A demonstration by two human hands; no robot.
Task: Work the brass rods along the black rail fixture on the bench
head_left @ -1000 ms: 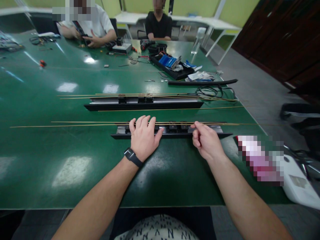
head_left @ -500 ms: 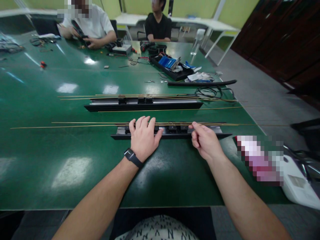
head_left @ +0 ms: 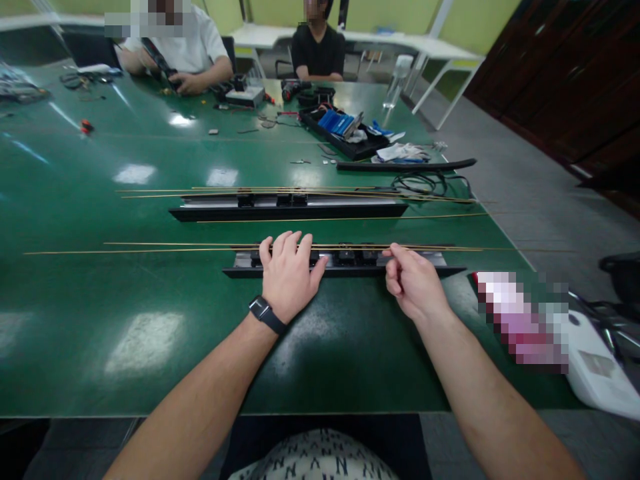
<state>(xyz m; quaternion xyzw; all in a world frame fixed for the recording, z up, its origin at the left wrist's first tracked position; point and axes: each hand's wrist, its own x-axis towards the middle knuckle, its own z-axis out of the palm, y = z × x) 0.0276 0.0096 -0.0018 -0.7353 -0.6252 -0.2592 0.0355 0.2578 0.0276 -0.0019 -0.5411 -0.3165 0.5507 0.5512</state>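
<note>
My left hand (head_left: 289, 273) lies over the left part of a long black and silver channel (head_left: 345, 272), fingers spread, with thin gold-coloured rods passing beneath them. Black blocks (head_left: 346, 256) sit inside the channel between my two hands. At its right part, my right hand (head_left: 415, 280) is closed, thumb and index finger pinching a thin gold-coloured rod (head_left: 150, 252). A second thin rod (head_left: 175, 244) runs along the channel just behind it. Both reach well past the channel's left end. What lies under my left palm is hidden.
Farther back lies a similar channel (head_left: 290, 213) with more rods across it. Behind that are a black strip (head_left: 405, 165), a coiled cable (head_left: 425, 183) and a black tray (head_left: 357, 148). A white device (head_left: 597, 363) stands at right. Two people sit across the green table (head_left: 165, 373).
The pinched rod has slid slightly to the right with my right hand. My left hand stays in place. The view has shifted a little.
</note>
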